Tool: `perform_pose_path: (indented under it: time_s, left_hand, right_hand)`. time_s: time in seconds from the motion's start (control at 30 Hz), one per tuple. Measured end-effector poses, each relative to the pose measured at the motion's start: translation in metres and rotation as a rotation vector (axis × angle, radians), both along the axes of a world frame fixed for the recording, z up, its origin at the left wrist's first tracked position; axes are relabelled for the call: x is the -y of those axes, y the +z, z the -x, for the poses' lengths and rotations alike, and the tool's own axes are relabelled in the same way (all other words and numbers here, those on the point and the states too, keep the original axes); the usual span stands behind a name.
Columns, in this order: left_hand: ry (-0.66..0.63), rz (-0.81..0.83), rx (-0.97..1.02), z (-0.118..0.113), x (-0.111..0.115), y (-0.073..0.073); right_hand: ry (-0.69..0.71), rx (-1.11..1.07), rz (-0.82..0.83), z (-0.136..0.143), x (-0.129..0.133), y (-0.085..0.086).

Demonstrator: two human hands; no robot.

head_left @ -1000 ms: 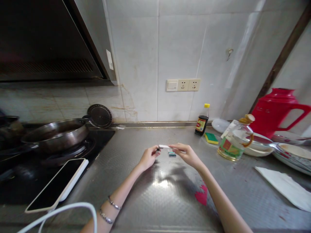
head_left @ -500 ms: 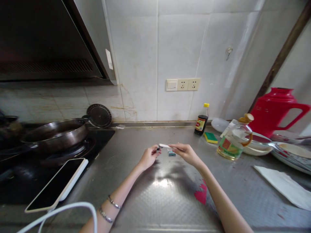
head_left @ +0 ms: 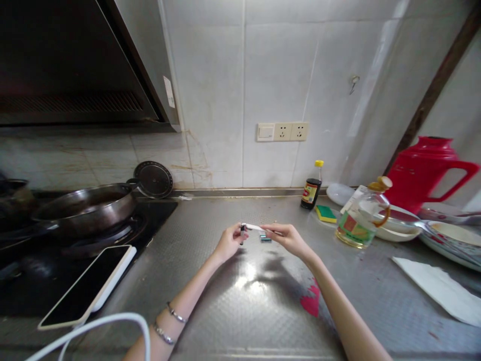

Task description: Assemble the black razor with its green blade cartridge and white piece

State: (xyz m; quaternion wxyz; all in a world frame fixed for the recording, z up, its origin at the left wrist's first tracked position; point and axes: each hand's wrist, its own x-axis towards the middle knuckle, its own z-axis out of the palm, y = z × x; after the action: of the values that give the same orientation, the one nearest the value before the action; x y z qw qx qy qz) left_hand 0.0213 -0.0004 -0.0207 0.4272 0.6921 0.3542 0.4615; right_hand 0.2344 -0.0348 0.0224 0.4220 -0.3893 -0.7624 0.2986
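From my remote post I record the following, with the slim white piece (head_left: 255,227) as clock centre and the wall at 12. It is held over the steel counter (head_left: 210,321), between both hands. The left hand (head_left: 228,244), at 8 o'clock, has its fingers closed on a small dark item (head_left: 242,236), which points downward beside the white piece's left end; whether the two touch, I cannot tell. The right hand (head_left: 289,239), between 3 and 4 o'clock, pinches the white piece's right end in its fingertips. Small teal cylinders (head_left: 265,238) lie near, at 4 o'clock, partly behind the right fingers. I note a dark sauce bottle (head_left: 310,193) at 2 o'clock, an oil jug (head_left: 355,228) at 3, and a phone (head_left: 88,286) at 8.
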Motion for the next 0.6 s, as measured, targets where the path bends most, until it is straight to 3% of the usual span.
perform_pose_path:
  time_s: [0.17,0.37,0.5,0.6]
  left_hand:
    - [0.054,-0.123,-0.181,0.002,0.004,0.004]
    - [0.207,-0.271,-0.483,0.007,0.015,0.018]
    - [0.243,-0.262,-0.564,0.009,0.015,0.021]
    - [0.262,-0.259,-0.508,0.011,0.013,0.019]
  right_hand:
    - [-0.138,-0.002,-0.142,0.000,-0.002,-0.001]
    - [-0.218,0.197,-0.287,-0.002,0.001,0.002]
    - [-0.175,0.281,-0.288,-0.004,0.004,0.005]
    - [-0.096,0.257,-0.245,-0.004,0.005,0.006]
